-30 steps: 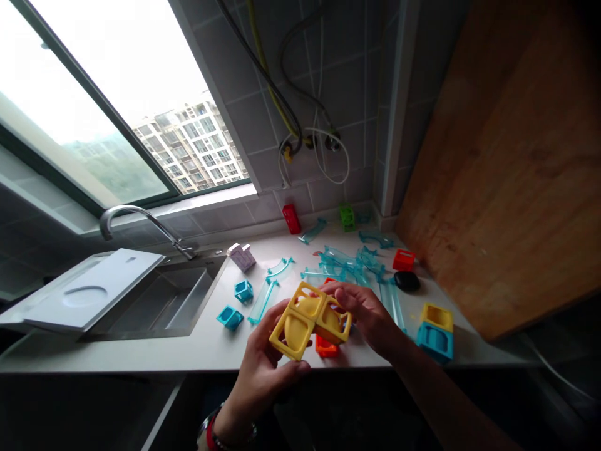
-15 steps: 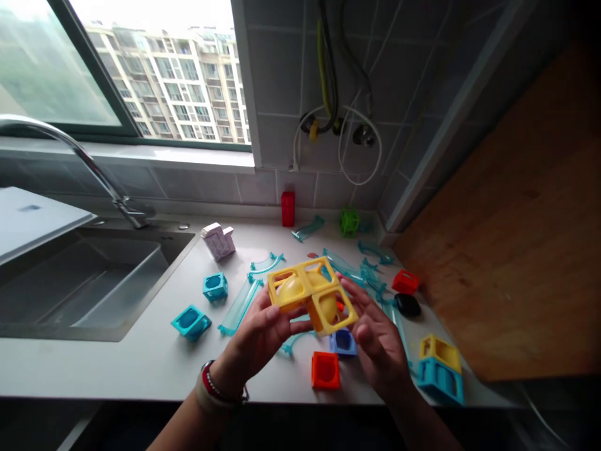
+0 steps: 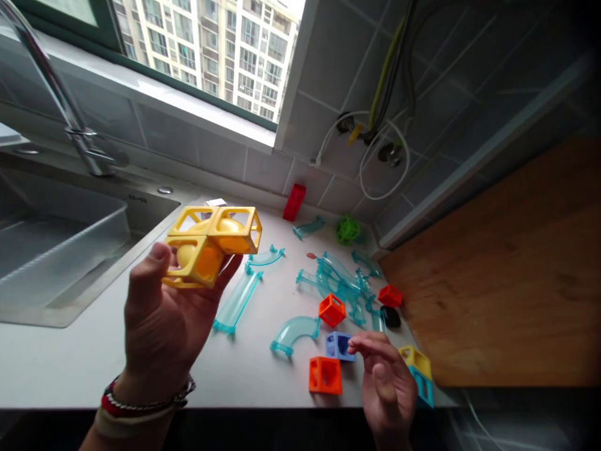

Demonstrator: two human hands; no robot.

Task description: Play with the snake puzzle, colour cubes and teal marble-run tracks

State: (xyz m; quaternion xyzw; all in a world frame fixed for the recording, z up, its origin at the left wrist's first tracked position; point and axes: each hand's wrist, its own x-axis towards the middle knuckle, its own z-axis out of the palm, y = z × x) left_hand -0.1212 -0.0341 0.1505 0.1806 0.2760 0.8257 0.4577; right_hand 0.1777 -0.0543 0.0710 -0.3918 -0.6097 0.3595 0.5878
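Yellow plastic cubes [image 3: 213,240], three joined together, are held up in the head view by the left hand [image 3: 173,322], pinched between thumb and fingers. The right hand [image 3: 389,381] is held half-curled, its thumb apart from the fingers; whether the purple cube [image 3: 334,346] at its fingertips is touched cannot be told. Between the hands, an orange cube [image 3: 325,376] and a curved track [image 3: 297,326] are laid on the counter [image 3: 235,373].
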